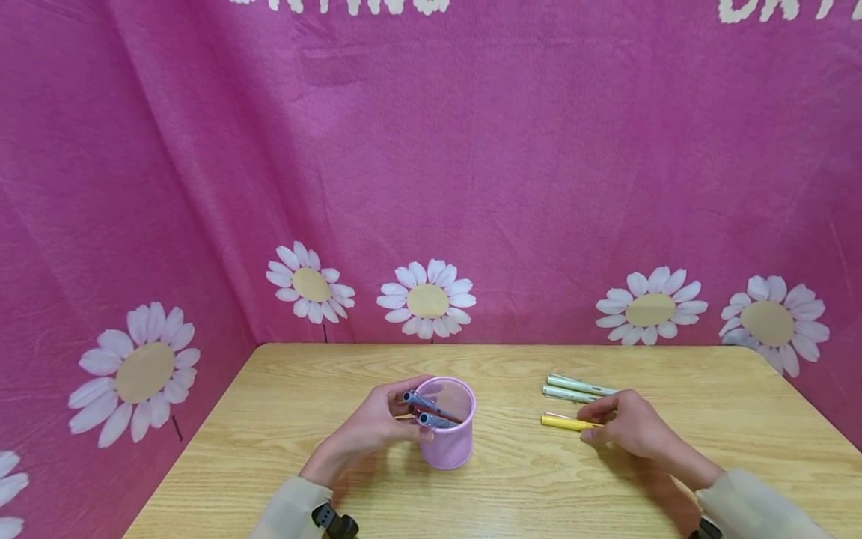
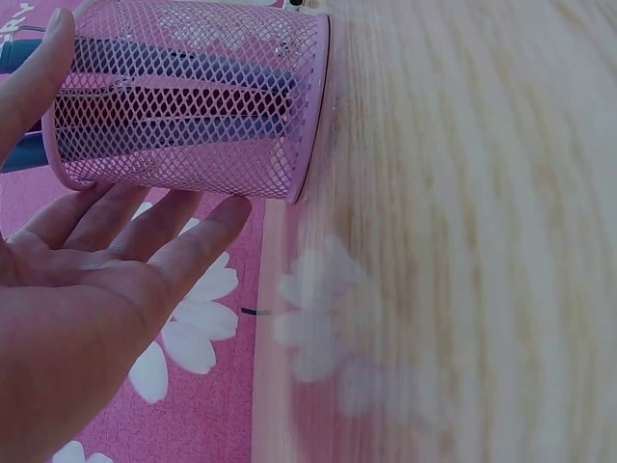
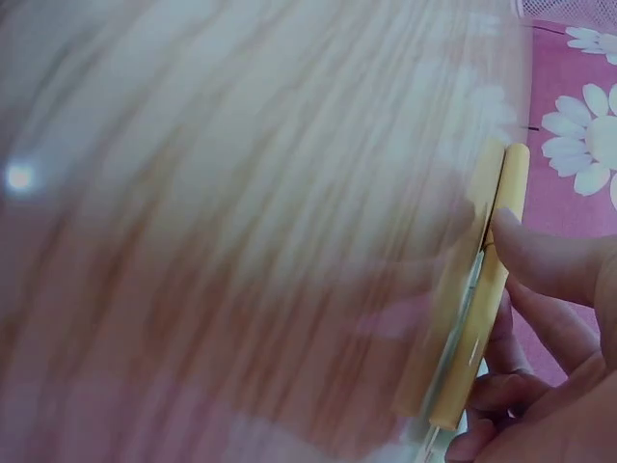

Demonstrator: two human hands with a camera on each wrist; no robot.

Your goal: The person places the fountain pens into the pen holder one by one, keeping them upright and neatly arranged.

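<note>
A pink mesh pen holder [image 1: 450, 451] stands upright on the wooden table. My left hand [image 1: 373, 423] holds it from the left, thumb near the rim and fingers along the far side. Inside lean dark blue-grey pens [image 1: 438, 421] and something dark red; their lower ends show through the mesh [image 2: 193, 106]. On the right, my right hand [image 1: 633, 427] pinches a yellow pen [image 1: 564, 423] between thumb and fingers. The yellow pen [image 3: 482, 328] lies low, at or just above the tabletop. Behind it, two pale green pens [image 1: 572, 385] lie side by side, their right ends hidden by the hand.
The wooden table [image 1: 512, 494] reaches back to a pink curtain [image 1: 498, 187] printed with white daisies. Bare tabletop lies between the pen holder and the loose pens. A dark wrist strap [image 1: 333, 520] shows at the left sleeve.
</note>
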